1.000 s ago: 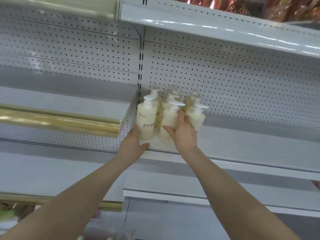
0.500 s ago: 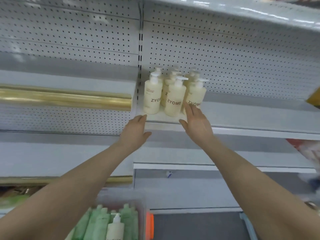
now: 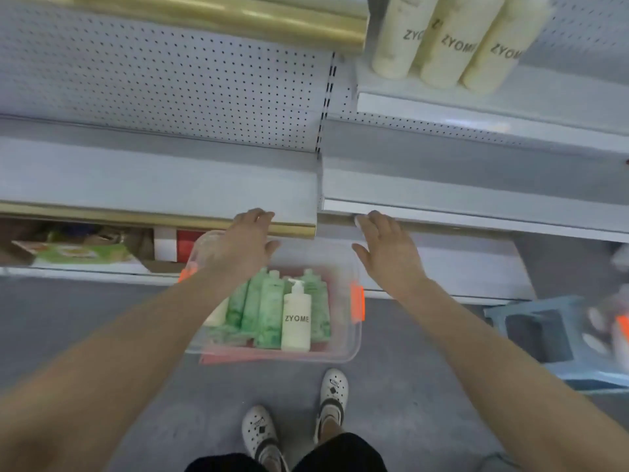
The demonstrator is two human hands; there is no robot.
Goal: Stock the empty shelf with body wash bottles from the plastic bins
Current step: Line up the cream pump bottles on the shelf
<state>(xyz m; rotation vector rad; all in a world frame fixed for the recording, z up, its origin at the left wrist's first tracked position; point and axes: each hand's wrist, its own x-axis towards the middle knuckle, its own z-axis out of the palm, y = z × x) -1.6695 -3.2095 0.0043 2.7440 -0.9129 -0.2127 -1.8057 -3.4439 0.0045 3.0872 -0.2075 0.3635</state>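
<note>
The left hand (image 3: pixel 246 245) and right hand (image 3: pixel 386 253), spread and empty, are leaving the bottles (image 3: pixel 446 46) and lowering to the bin (image 3: pixel 354 352) for more.

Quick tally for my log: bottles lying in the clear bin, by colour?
Green bottles: 4 that can be told apart; blur may hide more
Cream bottles: 2, one mostly hidden by the left arm
Total: 6 in the clear bin
</note>
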